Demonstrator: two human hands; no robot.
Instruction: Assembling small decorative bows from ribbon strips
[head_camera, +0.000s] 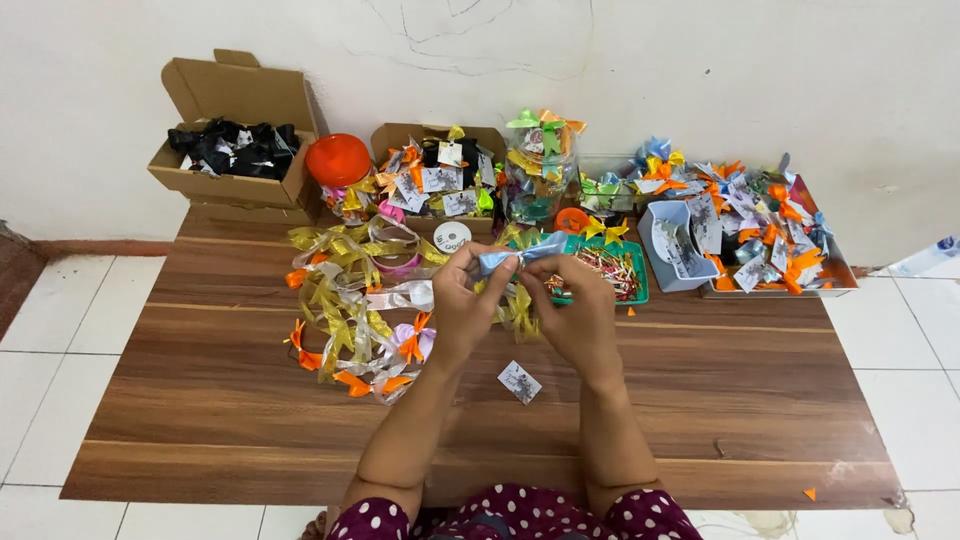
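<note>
Above the middle of a low wooden table (250, 400), my left hand (462, 308) and my right hand (580, 310) together pinch a folded light-blue ribbon bow (520, 254). The left fingers grip its left loop, the right fingers its centre and right side. A small printed paper tag (520, 381) lies on the wood just below the hands. A tangle of gold, silver and orange ribbon (355, 300) lies left of my left hand.
Along the wall stand an open carton of black bows (235, 150), an orange lid (338, 158), a box of tagged bows (440, 178), a clear jar (540, 165), a green tray of wire ties (615, 270), a grey bin (680, 245) and a tray of finished bows (770, 230).
</note>
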